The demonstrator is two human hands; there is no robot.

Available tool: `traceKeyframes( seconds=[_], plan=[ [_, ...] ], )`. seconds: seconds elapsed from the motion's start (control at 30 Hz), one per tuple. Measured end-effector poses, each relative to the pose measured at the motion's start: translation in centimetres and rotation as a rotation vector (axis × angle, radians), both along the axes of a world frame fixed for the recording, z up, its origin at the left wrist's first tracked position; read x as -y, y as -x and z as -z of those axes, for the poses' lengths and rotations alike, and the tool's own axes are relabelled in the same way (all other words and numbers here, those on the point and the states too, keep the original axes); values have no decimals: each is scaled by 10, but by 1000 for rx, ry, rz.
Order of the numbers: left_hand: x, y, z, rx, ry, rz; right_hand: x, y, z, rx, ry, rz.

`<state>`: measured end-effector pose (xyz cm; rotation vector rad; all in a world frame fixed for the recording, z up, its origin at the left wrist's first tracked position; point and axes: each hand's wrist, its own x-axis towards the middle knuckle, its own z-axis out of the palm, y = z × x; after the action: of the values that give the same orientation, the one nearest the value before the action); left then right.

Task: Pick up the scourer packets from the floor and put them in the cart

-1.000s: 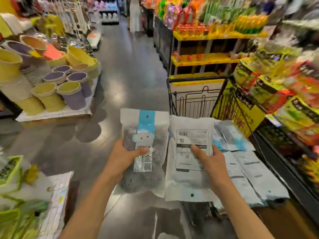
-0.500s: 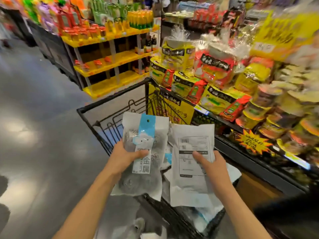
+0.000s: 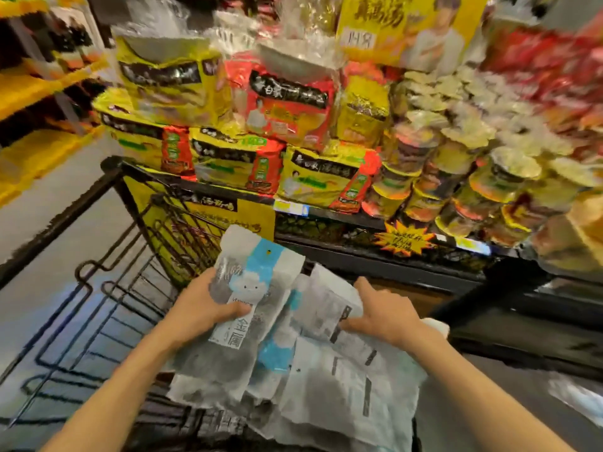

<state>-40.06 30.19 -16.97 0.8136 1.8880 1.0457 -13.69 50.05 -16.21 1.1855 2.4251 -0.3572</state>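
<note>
My left hand (image 3: 204, 306) grips a scourer packet (image 3: 241, 308), white with a blue stripe and grey scourers inside, face up over the black wire cart (image 3: 107, 288). My right hand (image 3: 380, 313) holds a second white packet (image 3: 321, 308) by its printed back, beside the first. Both sit low, on or just above a heap of several more white packets (image 3: 342, 396) lying in the cart's near end. Motion blur hides whether the held packets touch the heap.
A display shelf (image 3: 375, 259) stacked with yellow and red noodle bags (image 3: 235, 164) and cup noodles (image 3: 456, 190) runs right against the cart's far side. Yellow shelving (image 3: 39, 102) stands at the left. Grey floor (image 3: 42, 203) shows left of the cart.
The view has swung right toward the noodle shelf. Both hands have lowered their packets over the cart, down to the heap of packets inside.
</note>
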Motion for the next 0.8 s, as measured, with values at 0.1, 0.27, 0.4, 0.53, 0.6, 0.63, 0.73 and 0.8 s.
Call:
traceKeyframes(
  seconds=[0.1, 0.27, 0.4, 0.53, 0.6, 0.63, 0.73, 0.8],
  plan=[
    [-33, 22, 30, -68, 83, 214, -24, 14, 35, 158, 8, -138],
    [-98, 60, 73, -308, 310, 670, -56, 21, 93, 113, 19, -104],
    [-148, 69, 91, -450, 510, 847, -68, 8, 111, 8, -20, -21],
    [-189, 65, 103, -633, 637, 983, -64, -7, 114, -83, -7, 29],
    [-199, 55, 103, -788, 576, 969, -62, -14, 112, -110, -11, 53],
    [-201, 47, 102, -857, 523, 955, -61, -18, 109, -115, -16, 68],
    [-196, 18, 94, -1014, 368, 920, -55, -33, 97, -143, -63, 112],
    [-188, 0, 86, -1081, 293, 909, -49, -46, 83, -165, -87, 149]
  ],
)
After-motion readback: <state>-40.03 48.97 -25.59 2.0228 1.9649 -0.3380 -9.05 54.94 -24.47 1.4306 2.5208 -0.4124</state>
